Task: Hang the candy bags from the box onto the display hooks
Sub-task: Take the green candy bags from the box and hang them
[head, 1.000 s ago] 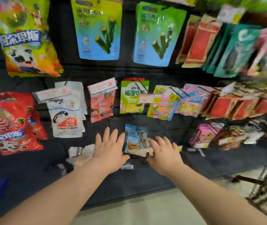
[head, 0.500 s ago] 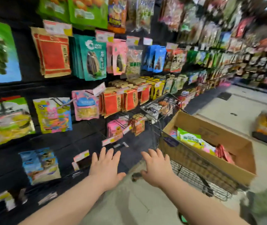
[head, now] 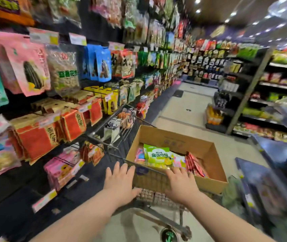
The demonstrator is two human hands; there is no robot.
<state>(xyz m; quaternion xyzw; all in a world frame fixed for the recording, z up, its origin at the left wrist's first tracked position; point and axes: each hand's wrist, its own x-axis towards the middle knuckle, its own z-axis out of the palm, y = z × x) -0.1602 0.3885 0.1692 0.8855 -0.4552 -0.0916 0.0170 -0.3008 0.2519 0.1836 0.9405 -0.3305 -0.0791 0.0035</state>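
Cardboard box [head: 174, 139] in the cart [head: 117, 131] holds candy bags [head: 158, 154] — left hand [head: 120, 179] and right hand [head: 179, 183] spread flat, empty.

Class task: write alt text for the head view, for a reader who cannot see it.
A person's left hand and right hand, both open, reach toward a cardboard box of candy bags in a wire shopping cart. Hanging snack bags line the left side.

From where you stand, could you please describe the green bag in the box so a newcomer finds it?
An open cardboard box sits in the wire cart beside the hanging display. The green bag lies on top of the pile inside, left of the red packets. It alone is green and white.
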